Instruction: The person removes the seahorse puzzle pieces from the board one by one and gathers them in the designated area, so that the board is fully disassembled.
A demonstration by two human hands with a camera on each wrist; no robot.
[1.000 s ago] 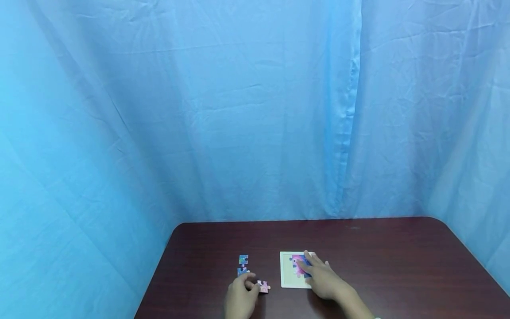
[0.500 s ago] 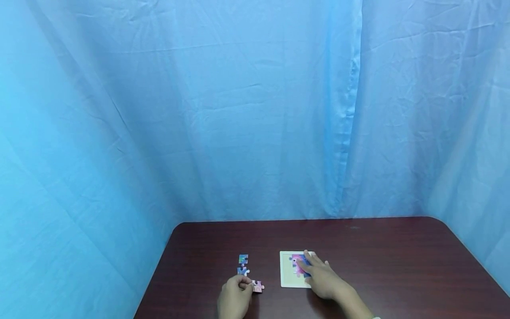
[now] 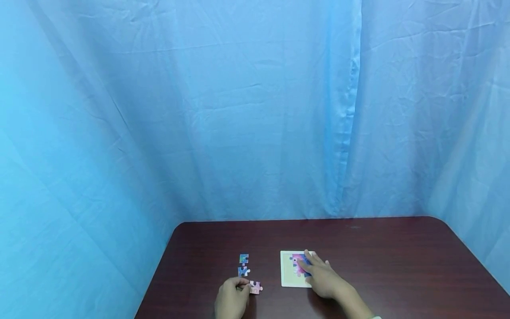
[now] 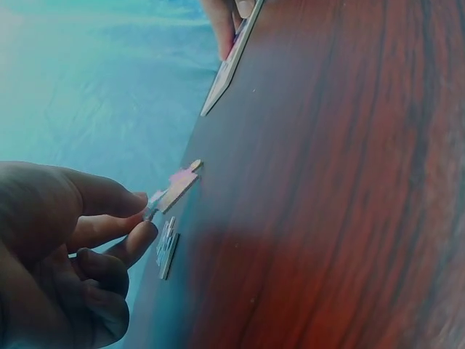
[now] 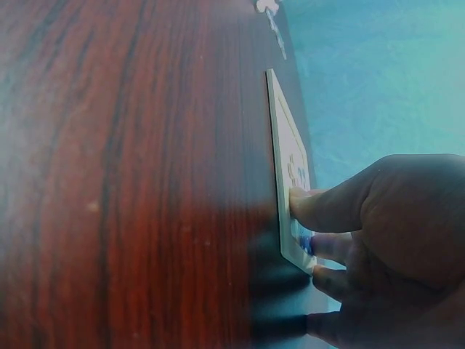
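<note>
My left hand (image 3: 231, 297) pinches a pink jigsaw piece (image 3: 256, 288) between thumb and fingertips. In the left wrist view that piece (image 4: 178, 189) is tilted and held near its edge. To the right, my right hand (image 3: 324, 281) rests with spread fingers on a square cream puzzle board (image 3: 287, 279). Pink and blue pieces (image 3: 296, 265) lie in the board's right part, partly hidden under the fingers. The right wrist view has the thumb (image 5: 309, 209) pressing on the board's face.
Two blue jigsaw pieces lie beyond the left hand, one (image 3: 244, 258) behind the other (image 3: 243, 271). All this is on a dark red-brown wooden table (image 3: 382, 252). Blue curtains (image 3: 255, 133) hang behind the table and at both sides.
My left hand has drawn back to the left with the pink jigsaw piece, uncovering more of the nearer blue piece. My right hand has stayed on the board.
</note>
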